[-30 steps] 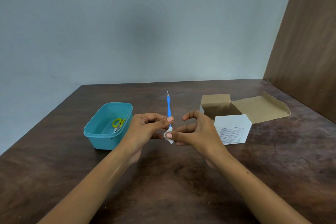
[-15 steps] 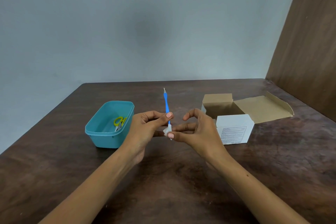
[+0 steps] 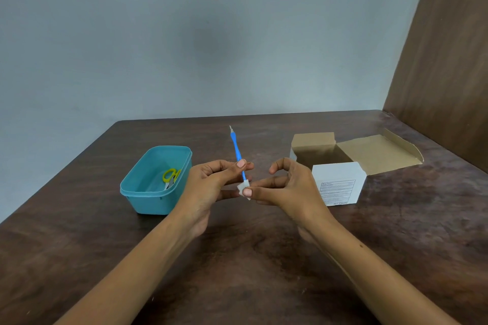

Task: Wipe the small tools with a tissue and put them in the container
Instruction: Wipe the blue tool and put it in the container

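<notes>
Both hands up over the brown table [image 3: 237, 258]: left hand [image 3: 211, 185] pinches the blue tool [image 3: 237, 155] mid-shaft, nearly upright, metal tip up; right hand [image 3: 287, 187] pinches a small white tissue [image 3: 241, 188] around the tool's lower end, other fingers loosely curled. Left of them, teal container [image 3: 155, 200] holding yellow-handled scissors [image 3: 171, 175]. Right, further back, opened cardboard box [image 3: 340, 166].

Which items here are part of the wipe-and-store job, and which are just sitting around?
In the job:
- blue tool, pinched by the left hand
- tissue at the tool's lower end, pinched by the right hand
- teal container
- yellow-handled scissors, already in the container

Lying about:
- open cardboard box
- wooden table
</notes>
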`<action>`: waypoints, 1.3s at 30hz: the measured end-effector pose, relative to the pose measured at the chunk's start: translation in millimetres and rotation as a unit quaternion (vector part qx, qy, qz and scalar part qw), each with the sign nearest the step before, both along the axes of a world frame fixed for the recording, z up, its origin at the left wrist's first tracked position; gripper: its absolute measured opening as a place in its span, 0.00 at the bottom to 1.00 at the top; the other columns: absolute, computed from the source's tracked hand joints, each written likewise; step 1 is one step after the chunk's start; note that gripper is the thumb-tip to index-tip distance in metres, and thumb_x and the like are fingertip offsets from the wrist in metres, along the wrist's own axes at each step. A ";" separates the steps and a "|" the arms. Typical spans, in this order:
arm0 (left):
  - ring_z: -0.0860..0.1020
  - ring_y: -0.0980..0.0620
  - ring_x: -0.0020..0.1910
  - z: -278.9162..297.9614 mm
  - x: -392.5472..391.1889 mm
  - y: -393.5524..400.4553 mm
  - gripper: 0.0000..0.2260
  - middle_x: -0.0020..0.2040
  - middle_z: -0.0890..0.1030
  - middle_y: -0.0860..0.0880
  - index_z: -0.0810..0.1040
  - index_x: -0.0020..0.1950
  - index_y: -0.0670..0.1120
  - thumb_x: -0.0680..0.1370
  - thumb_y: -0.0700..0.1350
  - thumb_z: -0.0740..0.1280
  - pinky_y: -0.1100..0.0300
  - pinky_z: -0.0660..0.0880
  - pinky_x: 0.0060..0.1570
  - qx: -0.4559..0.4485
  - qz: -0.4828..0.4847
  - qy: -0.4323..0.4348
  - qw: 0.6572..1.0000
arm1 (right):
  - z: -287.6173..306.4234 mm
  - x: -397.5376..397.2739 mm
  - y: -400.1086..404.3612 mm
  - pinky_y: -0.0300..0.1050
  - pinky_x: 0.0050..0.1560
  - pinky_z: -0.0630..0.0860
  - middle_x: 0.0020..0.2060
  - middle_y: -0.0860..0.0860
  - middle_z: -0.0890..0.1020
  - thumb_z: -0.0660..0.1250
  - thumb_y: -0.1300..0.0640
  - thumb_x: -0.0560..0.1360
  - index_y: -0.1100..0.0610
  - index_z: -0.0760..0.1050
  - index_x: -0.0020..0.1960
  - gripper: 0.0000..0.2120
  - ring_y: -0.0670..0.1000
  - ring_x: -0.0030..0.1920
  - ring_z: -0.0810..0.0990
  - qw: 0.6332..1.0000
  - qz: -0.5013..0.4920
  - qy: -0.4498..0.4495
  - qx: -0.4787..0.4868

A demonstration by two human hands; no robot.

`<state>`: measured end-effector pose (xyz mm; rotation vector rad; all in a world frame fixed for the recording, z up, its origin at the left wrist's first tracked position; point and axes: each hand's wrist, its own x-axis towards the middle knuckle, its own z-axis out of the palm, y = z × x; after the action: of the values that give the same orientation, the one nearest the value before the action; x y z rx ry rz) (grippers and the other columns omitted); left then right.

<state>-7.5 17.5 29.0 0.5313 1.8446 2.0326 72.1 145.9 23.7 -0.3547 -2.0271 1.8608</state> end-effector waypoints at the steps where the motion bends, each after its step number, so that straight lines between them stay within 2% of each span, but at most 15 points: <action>1: 0.83 0.50 0.49 -0.3 -0.2 0.0 0.06 0.48 0.86 0.48 0.83 0.38 0.45 0.73 0.46 0.70 0.55 0.79 0.44 0.002 -0.001 -0.002 1.000 | -0.2 -0.4 -0.4 0.44 0.42 0.82 0.35 0.55 0.86 0.79 0.63 0.62 0.57 0.69 0.46 0.21 0.50 0.38 0.85 1.000 -0.007 0.003 -0.006; 8: 0.83 0.54 0.51 -6.5 3.5 2.8 0.10 0.49 0.85 0.50 0.81 0.44 0.40 0.73 0.47 0.69 0.61 0.76 0.40 -0.020 -0.037 0.001 0.999 | 4.1 1.0 1.1 0.41 0.37 0.81 0.36 0.57 0.85 0.78 0.64 0.63 0.58 0.68 0.47 0.21 0.52 0.38 0.86 0.996 -0.022 0.024 -0.087; 12: 0.83 0.53 0.48 -5.6 2.7 1.2 0.15 0.48 0.86 0.49 0.84 0.47 0.41 0.67 0.50 0.72 0.62 0.79 0.36 0.007 0.009 0.004 1.000 | 6.3 0.6 -0.3 0.38 0.35 0.80 0.36 0.55 0.86 0.78 0.64 0.64 0.58 0.68 0.47 0.21 0.51 0.38 0.86 0.995 -0.003 0.008 -0.095; 15: 0.84 0.55 0.47 -5.4 0.9 1.5 0.14 0.47 0.86 0.50 0.84 0.49 0.43 0.68 0.49 0.72 0.63 0.79 0.36 0.025 0.039 0.001 0.999 | 4.4 -0.6 -2.2 0.41 0.38 0.81 0.37 0.57 0.86 0.78 0.64 0.64 0.57 0.67 0.46 0.21 0.52 0.39 0.86 0.996 0.005 -0.003 -0.089; 17: 0.83 0.55 0.48 -7.0 -1.4 2.2 0.14 0.47 0.86 0.50 0.84 0.49 0.42 0.68 0.49 0.72 0.62 0.80 0.39 0.027 0.034 -0.009 0.999 | 3.2 -0.8 -2.2 0.42 0.39 0.82 0.38 0.58 0.86 0.78 0.65 0.63 0.57 0.67 0.45 0.21 0.53 0.39 0.86 0.996 0.005 -0.008 -0.090; 19: 0.83 0.53 0.51 -9.9 -2.6 3.4 0.16 0.49 0.86 0.50 0.84 0.49 0.41 0.67 0.50 0.72 0.56 0.80 0.47 0.019 0.012 -0.016 1.000 | 3.2 -0.7 -1.5 0.43 0.39 0.82 0.38 0.59 0.86 0.78 0.65 0.64 0.57 0.67 0.45 0.21 0.53 0.40 0.86 0.995 0.001 0.002 -0.100; 21: 0.82 0.51 0.53 -12.6 -1.7 4.9 0.16 0.50 0.85 0.49 0.84 0.50 0.41 0.68 0.50 0.71 0.53 0.79 0.52 0.012 -0.014 -0.016 1.000 | 3.9 -0.3 0.1 0.43 0.40 0.82 0.39 0.59 0.85 0.78 0.64 0.64 0.57 0.67 0.46 0.20 0.54 0.41 0.86 0.993 -0.005 0.018 -0.117; 25: 0.82 0.51 0.53 -11.3 -2.9 4.4 0.15 0.51 0.85 0.50 0.84 0.50 0.40 0.68 0.49 0.70 0.54 0.79 0.50 0.023 -0.028 -0.010 0.999 | 4.2 -0.3 0.4 0.45 0.42 0.82 0.40 0.60 0.85 0.77 0.64 0.64 0.57 0.67 0.46 0.20 0.55 0.42 0.85 0.989 0.008 0.016 -0.147; 33: 0.83 0.52 0.52 -7.3 -7.8 -0.8 0.11 0.51 0.85 0.49 0.83 0.49 0.39 0.72 0.45 0.69 0.58 0.80 0.44 0.027 -0.010 -0.009 1.000 | 6.9 2.0 1.1 0.42 0.38 0.82 0.40 0.61 0.85 0.77 0.67 0.63 0.60 0.68 0.48 0.20 0.55 0.40 0.86 0.989 0.059 -0.040 -0.128; 39: 0.83 0.53 0.51 -8.1 -4.4 1.0 0.08 0.51 0.85 0.48 0.84 0.47 0.38 0.72 0.42 0.71 0.57 0.80 0.48 -0.003 -0.011 0.044 0.999 | 4.7 0.6 0.9 0.44 0.40 0.82 0.38 0.59 0.85 0.78 0.65 0.63 0.57 0.67 0.44 0.21 0.54 0.41 0.86 0.996 0.012 0.009 -0.093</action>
<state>-11.9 18.5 20.9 0.6450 1.8864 2.0186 72.7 146.8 28.4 -0.3620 -1.8593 2.0663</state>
